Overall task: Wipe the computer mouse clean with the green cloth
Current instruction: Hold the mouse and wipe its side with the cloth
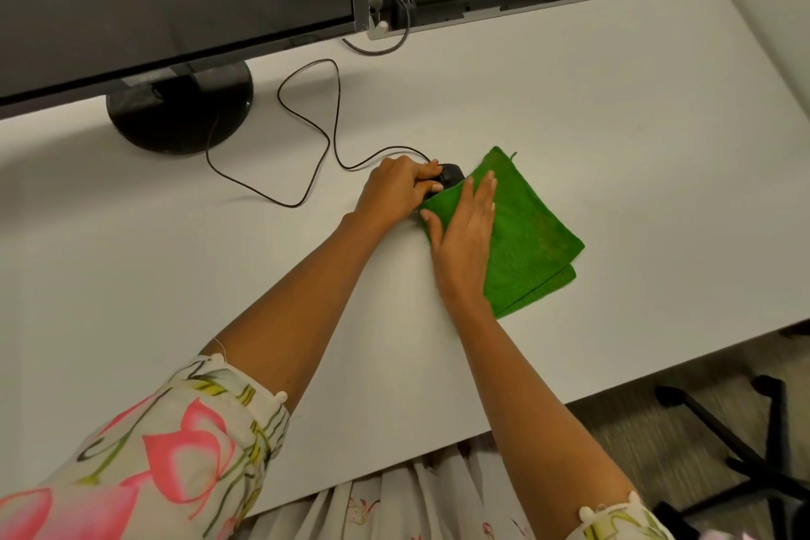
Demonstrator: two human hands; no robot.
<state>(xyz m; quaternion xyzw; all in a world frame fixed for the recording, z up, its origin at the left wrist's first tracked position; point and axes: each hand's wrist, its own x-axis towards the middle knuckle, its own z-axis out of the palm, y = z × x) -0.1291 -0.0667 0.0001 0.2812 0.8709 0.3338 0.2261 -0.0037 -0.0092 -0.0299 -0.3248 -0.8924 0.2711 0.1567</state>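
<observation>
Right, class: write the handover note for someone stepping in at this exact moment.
Left hand: curled around the black mouse, steadying it on the white desk.
Right hand: flat on the folded green cloth, not gripping it.
The cloth's edge touches the mouse's near side.
Done: mouse and cloth brought together.
Left: wipe the whole mouse; the cable is plugged in behind.

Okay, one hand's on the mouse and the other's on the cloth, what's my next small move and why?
Probably close the right hand on the folded green cloth and draw it over the black computer mouse: that hand lies flat, and the left hand already steadies the mouse.
</observation>
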